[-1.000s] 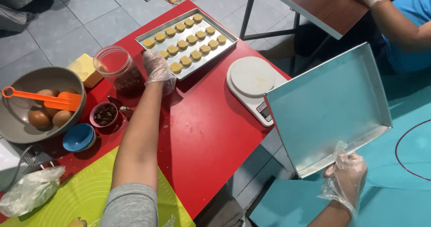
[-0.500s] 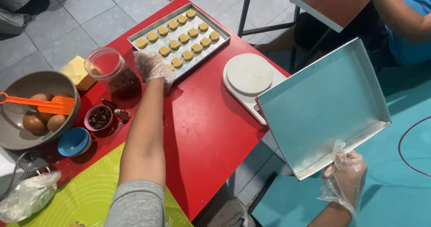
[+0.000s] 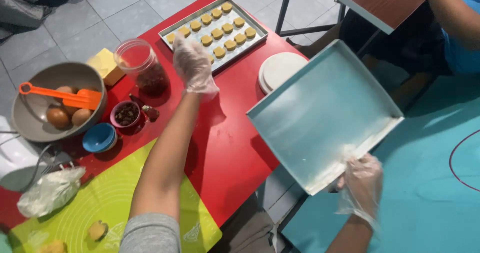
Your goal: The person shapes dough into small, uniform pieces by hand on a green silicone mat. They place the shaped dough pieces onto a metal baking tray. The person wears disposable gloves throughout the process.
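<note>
Tray swap under way. Right hand, gloved, fingers clamped on empty rectangular silver baking tray, held tilted off red table edge. Left hand, fingers loosely spread, rests at near edge of cookie-filled metal tray. Next likely needs filled tray shifted aside, clearing space.

The filled cookie tray sits at the far end of the surface, the left hand at its near edge. Left of that hand stands a jar; further left, a bowl holding eggs. The right hand holds an empty tray off the right side.
</note>
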